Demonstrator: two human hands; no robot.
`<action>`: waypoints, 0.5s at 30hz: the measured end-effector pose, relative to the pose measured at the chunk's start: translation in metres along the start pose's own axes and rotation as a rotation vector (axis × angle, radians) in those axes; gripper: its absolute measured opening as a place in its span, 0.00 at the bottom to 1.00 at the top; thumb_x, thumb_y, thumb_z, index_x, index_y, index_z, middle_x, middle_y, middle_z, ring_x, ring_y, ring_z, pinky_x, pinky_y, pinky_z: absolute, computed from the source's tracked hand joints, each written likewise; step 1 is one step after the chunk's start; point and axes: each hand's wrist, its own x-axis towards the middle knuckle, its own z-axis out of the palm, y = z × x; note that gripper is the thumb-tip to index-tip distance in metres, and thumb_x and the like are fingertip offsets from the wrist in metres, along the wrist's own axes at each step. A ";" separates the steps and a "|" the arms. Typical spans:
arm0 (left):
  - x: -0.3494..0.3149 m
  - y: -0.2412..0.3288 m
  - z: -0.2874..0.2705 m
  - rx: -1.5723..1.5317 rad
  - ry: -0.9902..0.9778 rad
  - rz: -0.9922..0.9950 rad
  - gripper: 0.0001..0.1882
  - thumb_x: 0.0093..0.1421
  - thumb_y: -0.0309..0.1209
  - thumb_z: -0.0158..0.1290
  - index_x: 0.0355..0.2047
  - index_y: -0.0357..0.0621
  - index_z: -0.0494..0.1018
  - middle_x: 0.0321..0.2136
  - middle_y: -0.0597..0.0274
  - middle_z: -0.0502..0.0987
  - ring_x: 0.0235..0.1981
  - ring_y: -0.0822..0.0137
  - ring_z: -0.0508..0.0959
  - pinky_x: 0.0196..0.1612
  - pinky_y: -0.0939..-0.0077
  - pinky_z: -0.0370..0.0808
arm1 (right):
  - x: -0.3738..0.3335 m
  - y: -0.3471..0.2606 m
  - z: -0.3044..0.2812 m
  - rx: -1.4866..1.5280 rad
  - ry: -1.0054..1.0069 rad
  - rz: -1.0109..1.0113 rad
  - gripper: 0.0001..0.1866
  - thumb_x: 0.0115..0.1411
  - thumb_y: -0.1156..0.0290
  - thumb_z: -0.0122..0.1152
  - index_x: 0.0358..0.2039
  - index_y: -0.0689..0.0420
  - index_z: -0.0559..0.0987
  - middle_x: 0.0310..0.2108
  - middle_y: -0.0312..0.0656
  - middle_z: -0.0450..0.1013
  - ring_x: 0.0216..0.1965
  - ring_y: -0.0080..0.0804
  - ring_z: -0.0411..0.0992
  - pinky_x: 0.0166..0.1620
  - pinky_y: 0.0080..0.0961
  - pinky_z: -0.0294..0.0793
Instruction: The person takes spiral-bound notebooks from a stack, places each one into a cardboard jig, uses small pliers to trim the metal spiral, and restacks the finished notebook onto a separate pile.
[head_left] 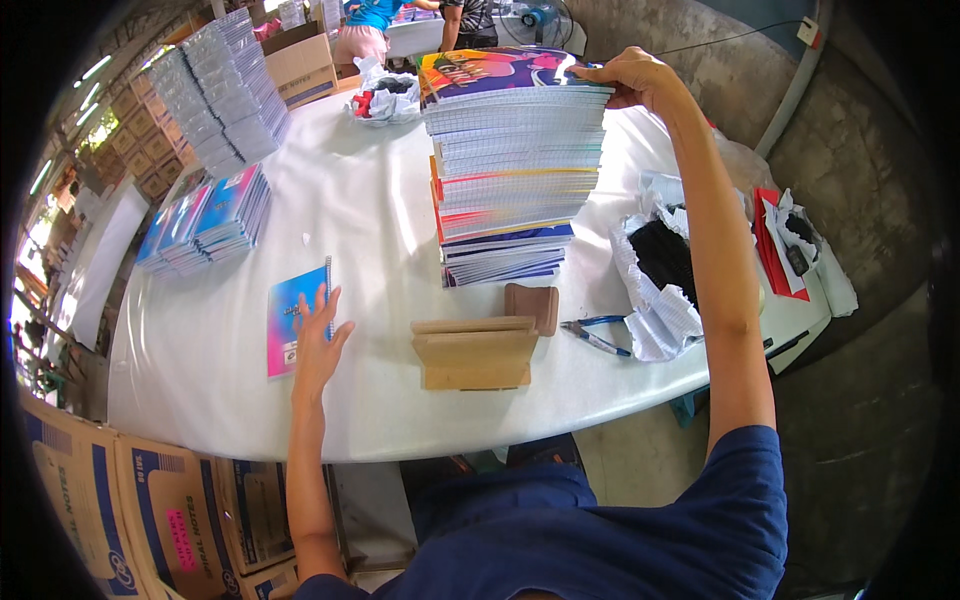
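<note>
A blue and pink spiral notebook (282, 325) lies flat on the white-covered table (370, 420). My left hand (318, 338) rests over its spiral edge, fingers spread. Farther off stands a tall stack of unbound notebooks (518, 150), with coloured covers showing between the white page blocks. At its top right corner my right hand (640, 82) pinches the edge of the topmost notebook (490, 72), which has a purple, orange and pink cover. In front of the stack are a folded cardboard stand (475, 358) and a small brown block (532, 308).
Blue-handled cutters (600, 335) lie beside white paper holding black coils (662, 258). Red card (778, 240) is at the right edge. Finished notebooks (225, 210), tall silvery stacks (220, 95) and an open carton (302, 70) stand left. Cartons (170, 500) sit below; people work beyond.
</note>
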 end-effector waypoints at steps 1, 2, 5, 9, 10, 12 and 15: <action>0.006 0.011 -0.003 -0.052 0.040 0.038 0.33 0.60 0.38 0.57 0.64 0.57 0.61 0.68 0.59 0.56 0.69 0.43 0.48 0.67 0.41 0.45 | 0.000 0.003 -0.003 0.062 -0.012 -0.025 0.30 0.41 0.47 0.78 0.22 0.66 0.79 0.19 0.40 0.75 0.19 0.26 0.76 0.27 0.20 0.81; 0.015 0.024 -0.003 -0.093 0.071 0.072 0.32 0.60 0.37 0.57 0.65 0.58 0.62 0.68 0.59 0.56 0.69 0.43 0.48 0.67 0.42 0.45 | 0.003 0.008 -0.006 0.081 0.013 -0.007 0.27 0.40 0.51 0.80 0.22 0.64 0.79 0.19 0.41 0.75 0.19 0.26 0.75 0.26 0.19 0.78; 0.040 0.070 -0.010 -0.243 0.177 0.158 0.33 0.59 0.35 0.58 0.65 0.57 0.60 0.68 0.58 0.56 0.70 0.44 0.47 0.67 0.47 0.47 | 0.003 0.016 -0.013 -0.263 0.271 -0.155 0.17 0.47 0.60 0.76 0.25 0.63 0.84 0.18 0.38 0.74 0.20 0.22 0.71 0.26 0.16 0.70; 0.063 0.142 -0.036 -0.594 0.380 0.338 0.40 0.58 0.33 0.60 0.68 0.47 0.54 0.68 0.53 0.56 0.71 0.51 0.48 0.67 0.57 0.52 | -0.073 -0.007 -0.029 0.375 0.083 -0.387 0.10 0.50 0.71 0.71 0.29 0.62 0.80 0.23 0.37 0.74 0.26 0.21 0.70 0.31 0.17 0.67; 0.068 0.161 -0.045 -0.708 0.394 0.319 0.40 0.59 0.33 0.60 0.67 0.44 0.54 0.67 0.52 0.57 0.70 0.55 0.50 0.67 0.60 0.53 | -0.089 -0.005 -0.026 0.505 0.070 -0.426 0.09 0.50 0.73 0.71 0.28 0.61 0.79 0.24 0.37 0.74 0.26 0.22 0.71 0.31 0.18 0.68; 0.067 0.185 -0.066 -0.902 0.436 0.248 0.40 0.59 0.33 0.60 0.67 0.39 0.53 0.65 0.51 0.59 0.68 0.62 0.55 0.66 0.66 0.55 | -0.106 0.014 0.013 0.578 0.234 -0.426 0.12 0.47 0.75 0.72 0.23 0.61 0.74 0.22 0.38 0.73 0.25 0.24 0.73 0.29 0.19 0.71; 0.066 0.185 -0.087 -1.190 -0.005 0.311 0.37 0.59 0.34 0.61 0.64 0.37 0.57 0.61 0.50 0.65 0.61 0.66 0.66 0.63 0.67 0.59 | -0.188 0.018 0.076 0.735 0.272 -0.256 0.14 0.49 0.82 0.70 0.22 0.60 0.69 0.24 0.34 0.71 0.31 0.22 0.74 0.35 0.18 0.73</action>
